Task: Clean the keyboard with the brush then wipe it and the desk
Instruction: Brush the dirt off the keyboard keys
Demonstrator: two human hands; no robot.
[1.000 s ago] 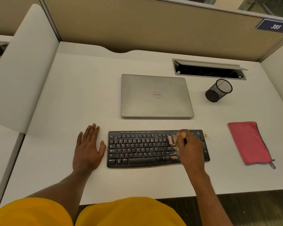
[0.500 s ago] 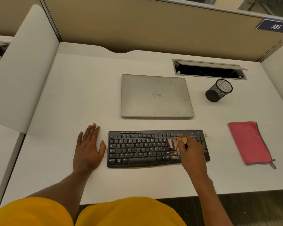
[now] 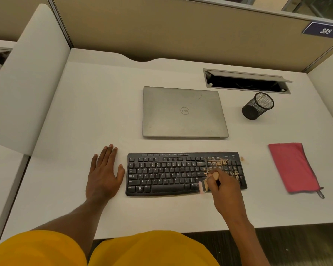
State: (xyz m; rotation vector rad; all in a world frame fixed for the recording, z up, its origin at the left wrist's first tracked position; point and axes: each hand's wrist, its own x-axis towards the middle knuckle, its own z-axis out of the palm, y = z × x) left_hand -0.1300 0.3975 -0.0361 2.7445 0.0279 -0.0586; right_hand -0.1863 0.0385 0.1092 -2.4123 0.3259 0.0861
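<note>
The laptop (image 3: 183,114) lies behind the keyboard (image 3: 171,173), the cup (image 3: 257,106) behind and right of it, the cloth (image 3: 292,167) well right, the brush (image 3: 203,186) on its right part.

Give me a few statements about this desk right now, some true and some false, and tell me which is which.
1. The right hand grips the brush over the right part of the keyboard. True.
2. The laptop is open. False: its lid is closed.
3. The left hand lies flat on the desk, beside the keyboard's left end. True.
4. The red cloth is draped over the keyboard. False: it lies on the desk to the keyboard's right, apart from it.
5. Brownish crumbs show on the number pad. True.
</note>
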